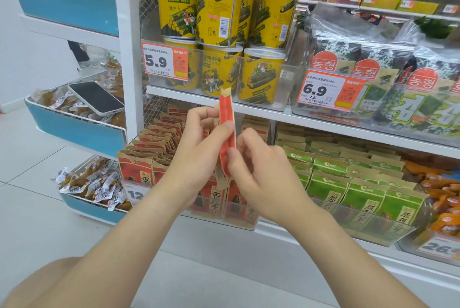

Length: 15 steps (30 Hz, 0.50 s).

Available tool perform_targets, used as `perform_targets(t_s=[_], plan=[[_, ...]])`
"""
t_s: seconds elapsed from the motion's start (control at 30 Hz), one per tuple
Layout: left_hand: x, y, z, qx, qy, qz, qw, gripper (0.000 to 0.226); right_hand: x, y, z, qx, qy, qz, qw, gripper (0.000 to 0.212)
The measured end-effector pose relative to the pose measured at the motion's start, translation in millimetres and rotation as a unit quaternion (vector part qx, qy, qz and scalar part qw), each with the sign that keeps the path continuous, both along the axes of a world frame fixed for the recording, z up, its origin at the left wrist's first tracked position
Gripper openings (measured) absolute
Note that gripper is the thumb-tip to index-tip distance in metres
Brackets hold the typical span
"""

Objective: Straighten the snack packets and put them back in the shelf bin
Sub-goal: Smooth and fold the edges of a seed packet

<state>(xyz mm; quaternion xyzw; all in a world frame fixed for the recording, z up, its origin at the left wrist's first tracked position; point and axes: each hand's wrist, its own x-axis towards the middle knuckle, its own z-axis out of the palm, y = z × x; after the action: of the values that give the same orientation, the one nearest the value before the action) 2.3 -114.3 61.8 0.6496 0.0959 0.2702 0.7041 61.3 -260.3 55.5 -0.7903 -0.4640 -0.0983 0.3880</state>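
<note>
White shop shelf (251, 109), clear plastic bin (239, 219) of red-and-tan snack packets on its lower tier, left hand (196, 151) and right hand (266, 173) above the bin, fingers (233, 158) of both pinching one slim red packet (227, 108), held upright.

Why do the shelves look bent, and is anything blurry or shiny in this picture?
Head view: the wide lens bows the white shelf edge; head view: light is bright and even, shadows faint; head view: glare whitens the clear seaweed bags; head view: the right hand, pinching the red packet with the left hand, looks slightly smeared.
</note>
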Motion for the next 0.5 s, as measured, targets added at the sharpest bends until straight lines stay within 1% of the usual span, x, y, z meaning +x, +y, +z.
perform_targets(t_s=[0.1, 0.17, 0.3, 0.4, 0.5], plan=[[-3.7, 2.2, 0.1, 0.055, 0.026, -0.052, 0.997, 0.038, 6.5, -1.2, 0.8, 0.056, 0.022, -0.042, 0.997, 0.020], [-7.5, 6.4, 2.7, 0.104, 0.031, -0.062, 0.992, 0.049, 12.4, -2.2, 0.4, 0.079, 0.041, -0.065, 0.994, 0.020], [-15.2, 8.7, 9.9, 0.138, 0.058, -0.107, 0.983, 0.077, 14.8, -6.7, 6.1, 0.135, 0.196, -0.047, 0.970, 0.017], [-16.3, 9.0, 7.3, 0.134, 0.059, -0.119, 0.982, 0.077, 12.9, -11.4, 14.3, 0.130, 0.283, 0.003, 0.950, 0.012], [-16.3, 13.7, 6.9, 0.121, 0.062, -0.135, 0.982, 0.073, 12.4, -17.5, 21.9, 0.099, 0.332, 0.040, 0.937, 0.009]])
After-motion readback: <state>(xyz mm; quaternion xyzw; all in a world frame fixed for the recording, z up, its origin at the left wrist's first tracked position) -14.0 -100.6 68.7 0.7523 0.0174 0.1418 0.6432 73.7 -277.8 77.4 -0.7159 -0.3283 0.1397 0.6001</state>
